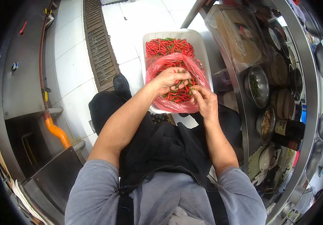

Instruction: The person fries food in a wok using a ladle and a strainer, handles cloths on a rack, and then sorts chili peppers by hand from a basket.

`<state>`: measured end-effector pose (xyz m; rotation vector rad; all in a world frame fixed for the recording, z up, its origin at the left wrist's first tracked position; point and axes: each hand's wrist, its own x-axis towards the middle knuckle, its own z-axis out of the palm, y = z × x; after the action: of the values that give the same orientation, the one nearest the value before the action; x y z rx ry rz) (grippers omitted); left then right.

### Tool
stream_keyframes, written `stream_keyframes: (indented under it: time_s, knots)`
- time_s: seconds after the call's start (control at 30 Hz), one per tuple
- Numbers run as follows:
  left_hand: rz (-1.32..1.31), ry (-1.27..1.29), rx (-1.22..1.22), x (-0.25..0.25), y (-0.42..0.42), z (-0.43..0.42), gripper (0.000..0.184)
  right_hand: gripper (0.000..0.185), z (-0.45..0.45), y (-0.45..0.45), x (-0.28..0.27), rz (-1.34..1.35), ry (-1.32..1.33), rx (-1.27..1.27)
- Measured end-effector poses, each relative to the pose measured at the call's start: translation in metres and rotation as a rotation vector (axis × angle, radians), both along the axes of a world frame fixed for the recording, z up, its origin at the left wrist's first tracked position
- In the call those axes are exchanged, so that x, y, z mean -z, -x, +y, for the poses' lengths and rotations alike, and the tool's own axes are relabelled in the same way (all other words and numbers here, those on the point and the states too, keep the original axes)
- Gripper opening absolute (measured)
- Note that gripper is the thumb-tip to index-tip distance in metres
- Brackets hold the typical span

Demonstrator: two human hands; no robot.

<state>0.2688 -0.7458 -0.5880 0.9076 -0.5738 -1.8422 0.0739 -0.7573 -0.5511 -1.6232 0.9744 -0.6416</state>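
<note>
Over an open pink plastic bag [203,78], my left hand [167,80] is curled around a few red chilies with green stems. My right hand [207,104] is lower and to the right, thumb and forefinger pinched at the green end of a chili [192,90]. Loose red chilies [177,98] fill the bag beneath both hands. The bag sits in a white perforated plastic basket [203,47]. More red chilies [169,45] lie in the basket's far part, beyond the bag's rim.
A dark floor drain grate [98,41] runs along the white tiles on the left. Beside it stands a metal cabinet [23,67] with an orange pipe [55,131]. A metal shelf on the right holds bowls [258,87], bottles [292,129] and a plastic-wrapped package [236,37].
</note>
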Motion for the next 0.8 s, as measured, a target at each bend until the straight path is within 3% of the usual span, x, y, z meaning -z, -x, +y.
stream_keyframes:
  time_s: [0.1, 0.17, 0.23, 0.3, 0.37, 0.4, 0.47, 0.5, 0.57, 0.6, 0.7, 0.8]
  knots:
    - [0.041, 0.006, -0.116, 0.006, -0.001, -0.004, 0.014, 0.011, -0.009, 0.018, -0.027, -0.054, 0.09, 0.105]
    - [0.133, 0.023, -0.172, 0.003, -0.004, -0.003, 0.013, 0.014, -0.026, 0.042, -0.06, 0.063, 0.313, 0.305]
    - [0.151, 0.014, -0.211, -0.007, -0.006, -0.001, 0.016, 0.02, -0.038, 0.059, -0.097, -0.085, 0.342, 0.556]
    - [0.166, 0.02, -0.223, -0.009, -0.007, 0.0, 0.016, 0.026, -0.066, 0.093, -0.106, -0.015, 0.448, 0.692]
    - [0.166, 0.049, -0.236, -0.011, -0.01, -0.002, 0.016, 0.025, -0.092, 0.12, -0.107, 0.279, 0.512, 0.642]
    - [0.166, 0.074, -0.247, -0.011, -0.011, 0.0, 0.016, 0.025, -0.103, 0.135, -0.103, 0.284, 0.501, 0.636]
    - [0.162, 0.084, -0.279, -0.017, -0.014, 0.002, 0.016, 0.021, -0.113, 0.144, -0.096, 0.729, 1.029, 0.277]
    - [0.159, 0.106, -0.307, -0.018, -0.015, 0.002, 0.017, 0.021, -0.109, 0.141, -0.097, 0.725, 1.018, 0.264]
    - [0.149, 0.104, -0.316, -0.016, -0.016, 0.002, 0.015, 0.017, -0.098, 0.131, -0.107, 0.583, 1.004, 0.482]
    - [0.136, 0.103, -0.321, -0.016, -0.016, 0.002, 0.014, 0.015, -0.093, 0.124, -0.104, 0.404, 0.954, 0.569]
    - [0.099, 0.088, -0.336, -0.012, -0.016, 0.001, 0.012, 0.015, -0.071, 0.087, -0.089, 0.261, 0.772, 0.584]
    - [0.011, 0.084, -0.32, -0.008, -0.015, -0.002, 0.009, 0.016, -0.035, 0.032, -0.062, 0.382, 0.571, 0.149]
